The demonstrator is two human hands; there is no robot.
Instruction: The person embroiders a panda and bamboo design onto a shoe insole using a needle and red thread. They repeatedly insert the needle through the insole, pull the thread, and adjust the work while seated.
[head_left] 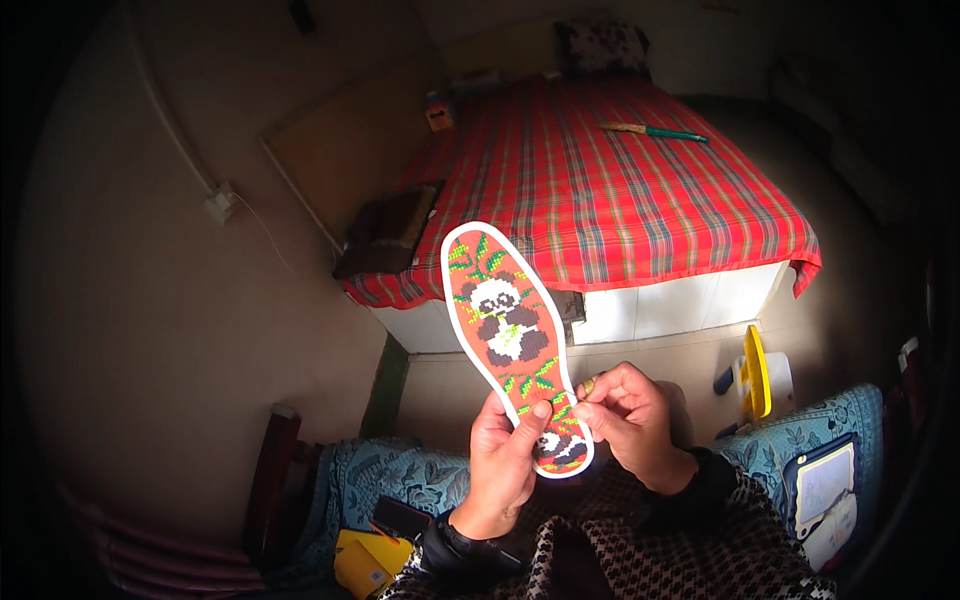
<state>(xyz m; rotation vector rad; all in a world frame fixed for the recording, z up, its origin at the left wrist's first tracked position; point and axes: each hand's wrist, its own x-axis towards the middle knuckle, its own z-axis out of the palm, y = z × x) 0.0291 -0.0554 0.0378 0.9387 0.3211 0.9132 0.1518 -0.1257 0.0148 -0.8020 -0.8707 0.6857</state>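
Observation:
An embroidered shoe insole [562, 345] with a white rim stands upright before me. Its red-brown face carries a stitched panda, green leaves and a second, smaller panda near the heel end. My left hand [505, 455] grips the narrower lower part, thumb on the stitched face and fingers behind. At the insole's right edge, my right hand [632, 420] is closed in a pinch. Whatever lies between those fingertips is too small to make out. A yellowish band [587, 388], perhaps a thimble, sits on a finger of the right hand.
Beyond stands a bed with a red plaid cover [640, 210], bearing a green-and-tan stick-like thing [655, 132] and a dark folded item [390, 228]. A yellow-and-white plastic object [757, 375] is at right. Yellow packets [368, 562] and a dark-framed tablet-like board [823, 485] lie on blue patterned cloth.

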